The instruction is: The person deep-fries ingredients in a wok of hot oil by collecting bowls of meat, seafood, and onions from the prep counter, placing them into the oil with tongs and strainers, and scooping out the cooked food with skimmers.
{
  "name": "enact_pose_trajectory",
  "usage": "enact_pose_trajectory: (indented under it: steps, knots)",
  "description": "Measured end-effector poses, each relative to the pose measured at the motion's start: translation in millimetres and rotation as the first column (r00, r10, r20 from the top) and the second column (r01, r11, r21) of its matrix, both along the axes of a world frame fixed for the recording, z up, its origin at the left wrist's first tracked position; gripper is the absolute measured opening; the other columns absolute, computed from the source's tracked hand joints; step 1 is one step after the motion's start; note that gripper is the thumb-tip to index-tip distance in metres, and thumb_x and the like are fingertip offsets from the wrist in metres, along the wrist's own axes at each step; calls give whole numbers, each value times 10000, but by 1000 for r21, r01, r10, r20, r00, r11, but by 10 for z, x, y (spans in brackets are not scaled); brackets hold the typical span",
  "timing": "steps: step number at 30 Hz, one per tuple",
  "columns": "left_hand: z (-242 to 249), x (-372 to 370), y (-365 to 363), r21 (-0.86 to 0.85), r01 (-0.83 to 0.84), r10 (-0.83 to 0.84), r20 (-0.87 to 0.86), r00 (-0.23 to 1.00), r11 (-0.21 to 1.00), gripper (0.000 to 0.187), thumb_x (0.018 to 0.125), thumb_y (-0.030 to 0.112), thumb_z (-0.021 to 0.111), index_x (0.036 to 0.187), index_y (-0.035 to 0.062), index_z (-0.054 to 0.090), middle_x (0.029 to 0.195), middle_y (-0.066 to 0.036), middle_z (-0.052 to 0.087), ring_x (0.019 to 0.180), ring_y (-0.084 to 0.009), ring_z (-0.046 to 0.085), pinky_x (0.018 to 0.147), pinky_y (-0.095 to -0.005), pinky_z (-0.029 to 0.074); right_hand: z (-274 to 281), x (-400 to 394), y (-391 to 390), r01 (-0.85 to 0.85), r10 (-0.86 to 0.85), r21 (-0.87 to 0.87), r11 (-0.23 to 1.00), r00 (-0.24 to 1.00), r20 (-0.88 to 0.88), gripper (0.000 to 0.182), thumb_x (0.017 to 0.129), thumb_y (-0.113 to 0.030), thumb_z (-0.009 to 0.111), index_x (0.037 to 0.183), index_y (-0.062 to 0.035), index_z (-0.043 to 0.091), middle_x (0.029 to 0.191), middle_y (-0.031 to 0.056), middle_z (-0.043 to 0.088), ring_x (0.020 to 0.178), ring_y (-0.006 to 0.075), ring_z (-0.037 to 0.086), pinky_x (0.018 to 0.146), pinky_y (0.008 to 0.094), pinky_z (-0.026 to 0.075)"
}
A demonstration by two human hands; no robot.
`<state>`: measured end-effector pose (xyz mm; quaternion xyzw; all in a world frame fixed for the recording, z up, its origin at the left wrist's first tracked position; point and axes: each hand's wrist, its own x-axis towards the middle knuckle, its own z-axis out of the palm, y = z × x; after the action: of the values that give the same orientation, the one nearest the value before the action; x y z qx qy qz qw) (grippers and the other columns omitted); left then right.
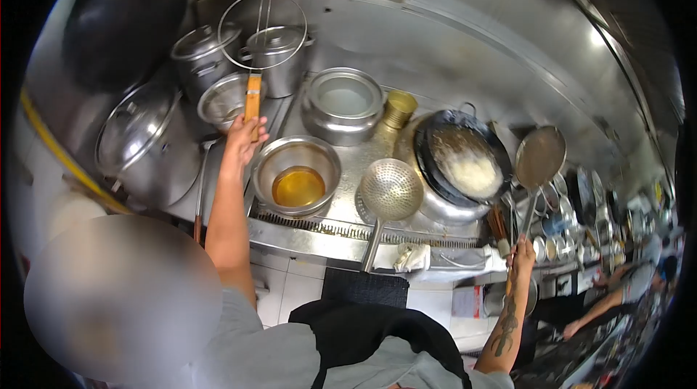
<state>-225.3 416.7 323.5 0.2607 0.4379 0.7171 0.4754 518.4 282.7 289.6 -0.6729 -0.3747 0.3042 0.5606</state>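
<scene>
My left hand (247,131) is closed around the wooden handle (253,99) of a wire strainer, whose round rim is raised over the lidded pots. On the right, my right hand (521,252) grips the handle of a long ladle (541,157), its broad bowl held up beside the wok. The black wok (443,171) holds liquid with a pale, foamy mass (473,171). A perforated skimmer (391,189) lies between the wok and a steel bowl (264,171) of amber liquid (298,186).
A wide steel pot (343,131) and a gold tin (399,109) stand behind the skimmer. Lidded pots (274,41) and a large covered pot (145,135) are at the left. Utensils line the right side, where another person (632,291) is visible.
</scene>
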Motion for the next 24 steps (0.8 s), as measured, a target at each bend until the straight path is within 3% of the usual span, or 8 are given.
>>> enact_pose_trajectory:
  steps: [7, 10, 11, 13, 14, 16, 17, 24]
  knots:
    - [159, 1128, -91, -73, 387, -392, -77, 917, 919, 120, 933, 127, 531, 1032, 110, 464, 742, 7, 513, 499, -41, 423, 379, -185, 316, 121, -337, -178, -33, 30, 4, 999, 824, -566, 359, 960, -227, 440, 1255, -31, 497, 608, -46, 414, 385, 38, 298, 335, 177, 251]
    - [324, 1926, -167, -67, 537, -540, -51, 840, 841, 169, 930, 136, 541, 1081, 130, 465, 770, 3, 520, 520, -47, 407, 398, -193, 296, -101, -207, -304, -274, 541, 466, 841, 460, -705, 489, 951, -285, 466, 1355, -19, 398, 781, -35, 454, 545, -7, 390, 414, 137, 342]
    - [372, 2185, -160, -80, 569, -574, -97, 813, 819, 168, 934, 153, 541, 1083, 131, 468, 791, -4, 532, 529, -55, 410, 404, -196, 293, -188, -212, -383, -262, 428, 349, 900, 687, -587, 514, 934, -312, 499, 1363, -45, 397, 863, -14, 492, 621, 16, 450, 457, 154, 397]
    - [491, 2718, -198, -25, 714, -712, -111, 694, 700, 156, 947, 188, 521, 1078, 125, 467, 793, -10, 535, 506, -45, 414, 382, -182, 322, -743, -100, -93, -197, 299, 228, 953, 716, -631, 469, 901, -261, 545, 1326, -97, 430, 975, 49, 574, 589, 106, 503, 497, 233, 465]
    - [641, 3060, -359, -27, 743, -738, -146, 659, 669, 154, 954, 202, 509, 1078, 122, 464, 787, -11, 531, 497, -40, 415, 367, -178, 330, -1071, -87, 10, -186, 391, 364, 913, 656, -646, 402, 891, -192, 531, 1276, -104, 454, 897, 67, 582, 566, 107, 488, 494, 247, 468]
    - [812, 3675, -664, -18, 874, -868, -129, 479, 485, 157, 960, 212, 494, 1082, 119, 462, 786, -14, 522, 488, -33, 415, 345, -176, 332, -345, -479, -348, -145, 232, 184, 972, 516, -825, 252, 926, -165, 452, 1170, -109, 477, 670, 0, 507, 460, 78, 407, 377, 227, 350]
    - [862, 3899, -840, -15, 912, -906, -126, 404, 409, 158, 963, 217, 487, 1084, 118, 460, 786, -15, 517, 484, -30, 415, 334, -174, 334, -648, -530, -222, -109, 285, 265, 958, 467, -837, 234, 949, -205, 433, 1162, -114, 464, 653, -21, 479, 419, 67, 370, 330, 219, 285]
    - [1125, 5559, -2219, -77, 930, -902, 287, -324, -359, 354, 979, 218, 422, 1291, 53, 392, 800, -39, 473, 485, -42, 403, 330, -171, 309, -554, -813, -531, -197, 396, 344, 918, 461, -794, 202, 933, -223, 477, 1077, -86, 512, 624, 39, 500, 421, 93, 426, 337, 225, 325]
